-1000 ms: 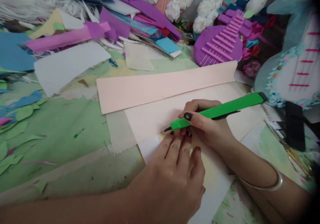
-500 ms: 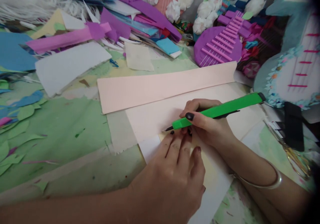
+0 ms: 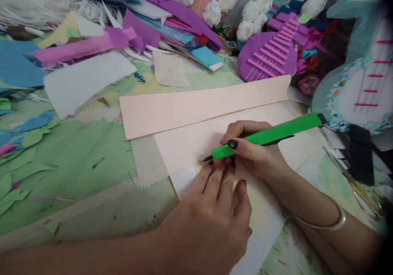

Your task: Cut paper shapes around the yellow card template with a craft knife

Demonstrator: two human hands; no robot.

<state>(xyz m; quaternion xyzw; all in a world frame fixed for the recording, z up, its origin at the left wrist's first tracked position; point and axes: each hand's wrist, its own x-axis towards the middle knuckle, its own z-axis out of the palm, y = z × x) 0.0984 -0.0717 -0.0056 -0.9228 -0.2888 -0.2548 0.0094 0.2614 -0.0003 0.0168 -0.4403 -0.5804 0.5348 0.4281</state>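
Observation:
My right hand (image 3: 256, 150) grips a green pen (image 3: 270, 135), its dark tip touching a pale pink sheet of paper (image 3: 187, 144) near the sheet's lower edge. My left hand (image 3: 215, 213) lies flat, fingers together, pressing down a yellowish piece (image 3: 258, 213) on a white sheet (image 3: 184, 181) just below the pen tip. A long folded pink strip (image 3: 196, 105) lies along the far side of the sheet. A bangle sits on my right wrist.
Green paper (image 3: 76, 160) covers the table. Purple, blue, white and pink paper scraps (image 3: 123, 33) pile at the back. A purple guitar-shaped craft (image 3: 267, 58), white paper flowers (image 3: 254, 9) and a teal guitar shape (image 3: 362, 78) stand at the right, with a black object (image 3: 360, 152) beside them.

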